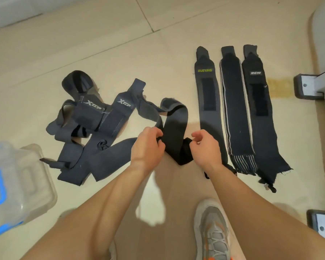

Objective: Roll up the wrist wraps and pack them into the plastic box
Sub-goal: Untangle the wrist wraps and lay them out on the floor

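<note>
Both hands are on one black wrap (175,126) in the middle of the floor (120,44): the left hand (147,145) grips its edge with curled fingers, and the right hand (204,147) pinches the folded lower end just opposite. No roll has formed yet, by the look of it, so this is the very start. To the left lies a tangled heap of wraps (94,119), loose and unrolled. To the right, three more wraps (235,109) lie flat side by side, straightened but not rolled. The plastic box (26,184) sits at lower left, apart from the wraps, too blurred to tell what it holds. My read: nearly all the rolling and all the packing remain.
</note>
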The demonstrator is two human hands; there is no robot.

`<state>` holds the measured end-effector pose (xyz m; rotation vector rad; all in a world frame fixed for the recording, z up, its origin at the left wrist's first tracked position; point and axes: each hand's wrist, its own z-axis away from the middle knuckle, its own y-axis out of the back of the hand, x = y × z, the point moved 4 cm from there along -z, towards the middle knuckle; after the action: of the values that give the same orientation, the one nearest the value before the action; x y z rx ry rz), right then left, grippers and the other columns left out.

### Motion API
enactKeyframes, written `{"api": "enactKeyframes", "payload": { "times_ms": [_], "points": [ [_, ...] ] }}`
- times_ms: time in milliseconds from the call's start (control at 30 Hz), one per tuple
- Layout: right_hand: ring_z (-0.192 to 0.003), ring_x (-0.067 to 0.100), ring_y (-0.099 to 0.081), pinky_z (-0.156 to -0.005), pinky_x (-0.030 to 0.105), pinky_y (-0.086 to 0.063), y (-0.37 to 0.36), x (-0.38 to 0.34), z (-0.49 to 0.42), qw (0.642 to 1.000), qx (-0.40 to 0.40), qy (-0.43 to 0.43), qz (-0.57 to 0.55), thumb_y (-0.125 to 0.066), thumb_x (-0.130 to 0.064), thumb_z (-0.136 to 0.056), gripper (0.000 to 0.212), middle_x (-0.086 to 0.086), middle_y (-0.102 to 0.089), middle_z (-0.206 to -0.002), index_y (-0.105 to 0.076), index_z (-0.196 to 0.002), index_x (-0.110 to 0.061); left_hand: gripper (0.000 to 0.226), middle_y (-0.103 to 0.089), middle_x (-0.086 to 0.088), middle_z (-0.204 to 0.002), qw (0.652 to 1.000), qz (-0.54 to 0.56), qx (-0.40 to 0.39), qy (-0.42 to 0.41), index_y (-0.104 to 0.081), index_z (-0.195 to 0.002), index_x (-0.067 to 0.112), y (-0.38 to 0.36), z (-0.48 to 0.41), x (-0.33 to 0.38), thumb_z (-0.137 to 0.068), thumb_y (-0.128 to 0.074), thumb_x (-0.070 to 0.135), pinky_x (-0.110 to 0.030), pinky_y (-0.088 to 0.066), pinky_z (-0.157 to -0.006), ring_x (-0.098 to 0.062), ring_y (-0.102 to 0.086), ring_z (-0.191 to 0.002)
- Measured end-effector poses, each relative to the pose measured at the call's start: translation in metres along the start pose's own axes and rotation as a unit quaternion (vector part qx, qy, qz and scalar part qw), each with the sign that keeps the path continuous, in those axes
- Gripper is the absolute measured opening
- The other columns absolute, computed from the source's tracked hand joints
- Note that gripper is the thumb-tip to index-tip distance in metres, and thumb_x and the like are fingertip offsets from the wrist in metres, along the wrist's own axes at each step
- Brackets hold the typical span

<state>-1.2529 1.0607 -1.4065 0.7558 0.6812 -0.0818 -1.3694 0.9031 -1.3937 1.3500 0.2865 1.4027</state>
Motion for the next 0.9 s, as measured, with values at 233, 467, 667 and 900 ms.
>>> {"api": "enactKeyframes", "payload": {
  "times_ms": [233,467,667,900],
  "points": [
    [-0.131,0.028,-0.045,-0.097,0.041,-0.052,-0.027,-0.042,-0.031,0.995,0.020,0.057,0.085,-0.066,-0.011,-0.091,0.071,0.004,-0.029,-0.153,-0.035,-0.153,-0.029,0.063,-0.055,0.001,-0.136,0.993,-0.099,0.055,0.040,-0.047,-0.141,0.022,0.029,-0.007,-0.035,-0.086,-0.075,0.037,-0.041,-0.047,-0.098,-0.027,-0.049,-0.125],
    [-0.141,0.034,-0.033,-0.110,0.046,-0.039,-0.043,-0.100,-0.065,0.932,0.081,0.238,0.261,-0.070,-0.032,-0.093,0.040,0.008,-0.036,-0.156,-0.063,-0.133,-0.033,0.007,-0.066,0.011,-0.081,0.997,-0.072,-0.019,0.027,-0.062,-0.094,0.035,0.022,-0.016,-0.049,-0.099,-0.058,0.037,-0.039,-0.039,-0.095,-0.016,-0.062,-0.085],
    [-0.087,0.023,-0.060,-0.093,0.042,-0.046,-0.032,-0.119,-0.073,0.974,0.063,0.134,0.170,-0.042,-0.030,-0.107,0.020,-0.001,-0.065,-0.089,-0.059,-0.099,-0.023,0.017,-0.063,-0.002,-0.092,0.974,-0.003,0.064,0.215,-0.056,-0.103,0.019,0.059,-0.010,-0.092,-0.098,-0.047,0.033,-0.041,-0.054,-0.074,-0.025,-0.061,-0.081],
    [-0.085,0.011,-0.054,-0.071,0.023,-0.042,-0.009,-0.129,-0.044,0.989,0.040,0.081,-0.114,-0.045,-0.022,-0.108,0.016,-0.004,-0.059,-0.097,-0.057,-0.118,-0.020,0.025,-0.066,-0.011,-0.112,0.946,-0.130,0.045,0.295,-0.057,-0.117,0.013,0.089,0.001,-0.118,-0.103,-0.044,0.029,-0.041,-0.046,-0.076,-0.034,-0.064,-0.101]
  ]
}}
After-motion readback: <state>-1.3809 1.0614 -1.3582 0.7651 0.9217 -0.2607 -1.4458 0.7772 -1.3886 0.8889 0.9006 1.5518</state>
